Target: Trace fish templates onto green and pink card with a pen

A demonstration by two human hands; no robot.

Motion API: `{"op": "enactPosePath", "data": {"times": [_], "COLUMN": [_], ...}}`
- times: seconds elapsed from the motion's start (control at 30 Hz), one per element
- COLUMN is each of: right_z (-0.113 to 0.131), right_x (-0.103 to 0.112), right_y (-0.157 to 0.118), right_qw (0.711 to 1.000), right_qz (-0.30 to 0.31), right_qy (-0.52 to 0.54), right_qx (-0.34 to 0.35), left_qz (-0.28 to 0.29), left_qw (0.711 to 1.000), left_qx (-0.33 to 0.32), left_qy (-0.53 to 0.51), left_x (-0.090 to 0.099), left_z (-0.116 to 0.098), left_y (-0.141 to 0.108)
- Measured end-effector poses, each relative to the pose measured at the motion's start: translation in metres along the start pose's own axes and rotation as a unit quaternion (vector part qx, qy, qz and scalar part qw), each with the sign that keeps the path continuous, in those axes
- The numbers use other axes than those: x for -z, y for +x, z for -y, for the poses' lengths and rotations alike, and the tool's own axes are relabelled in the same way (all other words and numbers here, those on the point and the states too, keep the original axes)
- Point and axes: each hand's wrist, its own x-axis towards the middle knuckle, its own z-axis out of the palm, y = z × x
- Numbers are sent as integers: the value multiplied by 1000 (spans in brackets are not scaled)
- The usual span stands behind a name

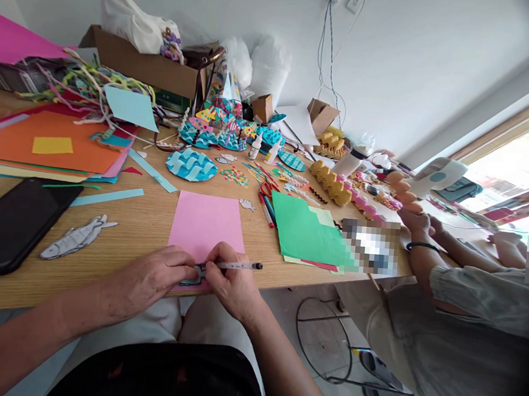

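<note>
- Closed around one clear-barrelled pen (pixel 243 266), my right hand (pixel 234 284) sits over the near edge of one pink sheet (pixel 208 218).
- Just left of that grip, my left hand (pixel 150 283) has its fingertips on one small grey cut-out (pixel 192 276) on the sheet; I cannot tell whether they pinch or only press.
- Beyond my fingers, the pink paper looks unmarked; if any line is done, my hands hide it, so I judge most of the sheet is left unused.
- Farther left: one larger fish cut-out (pixel 78 238), then one black phone (pixel 8 226).
- Right of the grip: one green sheet (pixel 305 232) atop other papers.
- Well beyond: two white bottles (pixel 254 148).
</note>
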Motion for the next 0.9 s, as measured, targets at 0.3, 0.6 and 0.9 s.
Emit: {"op": "enactPosePath", "data": {"times": [0.3,0.6,0.9], "right_z": [-1,0,0], "right_x": [2,1,-1], "right_y": [0,0,-1], "right_qw": [999,1000,1000], "right_qz": [-15,-2,-5], "right_qy": [30,-3,-13], "right_qx": [-7,10,12], "left_qz": [-30,-11,-21], "left_qw": [999,1000,1000], "left_qx": [-12,14,5], "left_qy": [15,13,-3], "left_x": [0,0,-4], "left_z": [-1,-4,-1], "left_y": [-2,-3,-6]}}
